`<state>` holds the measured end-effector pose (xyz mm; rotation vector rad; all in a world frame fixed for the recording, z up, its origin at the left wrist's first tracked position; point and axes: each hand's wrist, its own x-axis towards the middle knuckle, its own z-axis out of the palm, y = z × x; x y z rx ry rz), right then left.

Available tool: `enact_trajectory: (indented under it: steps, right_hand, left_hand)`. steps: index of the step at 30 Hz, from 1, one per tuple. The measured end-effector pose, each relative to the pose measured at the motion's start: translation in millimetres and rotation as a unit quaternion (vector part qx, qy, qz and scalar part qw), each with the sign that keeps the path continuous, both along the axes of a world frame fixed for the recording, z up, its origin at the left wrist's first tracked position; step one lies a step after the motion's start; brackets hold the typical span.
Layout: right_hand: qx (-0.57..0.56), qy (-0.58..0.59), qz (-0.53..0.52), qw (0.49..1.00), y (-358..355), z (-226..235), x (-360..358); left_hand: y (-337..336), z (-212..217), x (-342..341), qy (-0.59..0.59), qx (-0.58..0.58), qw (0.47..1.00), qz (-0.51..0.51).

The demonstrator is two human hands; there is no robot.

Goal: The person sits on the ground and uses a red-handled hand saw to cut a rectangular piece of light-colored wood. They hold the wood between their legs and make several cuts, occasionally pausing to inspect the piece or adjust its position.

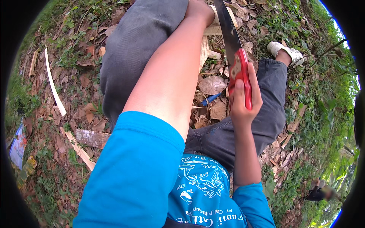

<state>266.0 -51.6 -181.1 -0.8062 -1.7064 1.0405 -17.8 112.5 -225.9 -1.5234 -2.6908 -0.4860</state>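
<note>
My right hand (243,100) is closed around the red handle of a hand saw (229,36). Its dark blade points up and away, past the top edge of the view. The blade passes over or beside pale cut wood (215,29); whether it touches cannot be told. My left hand (200,13) rests by that wood at the top edge, beside my bent left knee, and its fingers are hidden. A pale wooden strip (204,51) slants down from there between my legs. Below it, a blue tool-like object (211,99) lies among dry leaves.
Leafy ground with grass surrounds me. At left lie a curved pale strip (53,81), a split stick (78,150), a weathered board (92,138) and a printed packet (17,146). My white shoe (285,52) is at upper right. Another person (321,192) appears, blurred, at far right.
</note>
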Motion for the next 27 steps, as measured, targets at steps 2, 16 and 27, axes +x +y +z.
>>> enact_trajectory:
  steps: [2,16,27]
  right_hand:
    - [0.044,0.02,0.001,0.999,56.3,3.4,-51.1]
    - [-0.076,-0.079,-0.007,0.994,-72.7,3.4,59.2]
    - [0.168,0.009,0.012,0.986,65.7,2.7,-80.2]
  left_hand:
    - [5.8,6.2,10.0,0.034,-0.013,0.999,-0.033]
    - [11.2,-7.9,-4.5,0.112,-0.021,0.992,-0.06]
    - [-1.9,7.9,-5.2,0.123,-0.073,0.985,-0.095]
